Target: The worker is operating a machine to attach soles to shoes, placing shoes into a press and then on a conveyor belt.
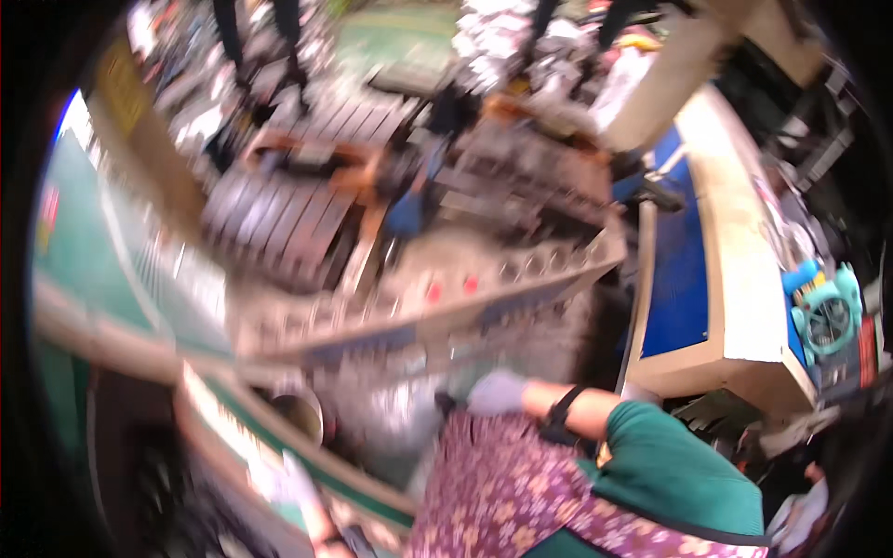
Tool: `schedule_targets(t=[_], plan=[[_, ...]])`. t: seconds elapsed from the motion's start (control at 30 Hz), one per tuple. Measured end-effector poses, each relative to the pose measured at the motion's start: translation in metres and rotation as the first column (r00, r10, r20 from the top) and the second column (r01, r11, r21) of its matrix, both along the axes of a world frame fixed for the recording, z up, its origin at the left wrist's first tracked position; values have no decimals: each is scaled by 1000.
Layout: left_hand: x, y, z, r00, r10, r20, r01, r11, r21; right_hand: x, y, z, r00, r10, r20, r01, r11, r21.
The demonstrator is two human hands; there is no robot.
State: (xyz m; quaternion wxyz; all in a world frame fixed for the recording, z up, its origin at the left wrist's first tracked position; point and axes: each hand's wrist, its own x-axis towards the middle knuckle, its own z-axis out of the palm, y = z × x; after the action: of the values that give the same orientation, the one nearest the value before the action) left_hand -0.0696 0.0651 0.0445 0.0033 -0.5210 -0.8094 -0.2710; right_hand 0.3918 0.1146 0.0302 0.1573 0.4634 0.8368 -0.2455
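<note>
My right hand (498,392), in a pale glove, is in front of the patterned apron (502,488). It looks closed, and a small dark object (446,403) sticks out at its left side; blur hides what kind of thing it is. Lower left, my left hand (296,484), also in a pale glove, is beside a green and beige rail (339,479). Its fingers are smeared by motion, and nothing can be made out in them. Past both hands stands a long machine panel (437,307) with round openings and two red buttons (433,292).
Ribbed metal machine parts (279,219) stand behind the panel. At right is a cream and blue cabinet (735,279) with a turquoise fan (828,316) beside it. A round container (302,414) lies near the rail. People's legs (260,37) show at the back among heaped pale material.
</note>
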Motion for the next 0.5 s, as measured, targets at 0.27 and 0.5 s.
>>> schedule_targets(t=[0.27, 0.5], plan=[[-27, 7, -47, 878, 73, -472, -176, 968, -177, 168, -105, -56, 886, -420, 198, 445, 889, -107], [-21, 15, -41, 914, 94, -396, -186, 962, -199, 192, -178, -73, 535, -831, 152, 825, 476, -304]])
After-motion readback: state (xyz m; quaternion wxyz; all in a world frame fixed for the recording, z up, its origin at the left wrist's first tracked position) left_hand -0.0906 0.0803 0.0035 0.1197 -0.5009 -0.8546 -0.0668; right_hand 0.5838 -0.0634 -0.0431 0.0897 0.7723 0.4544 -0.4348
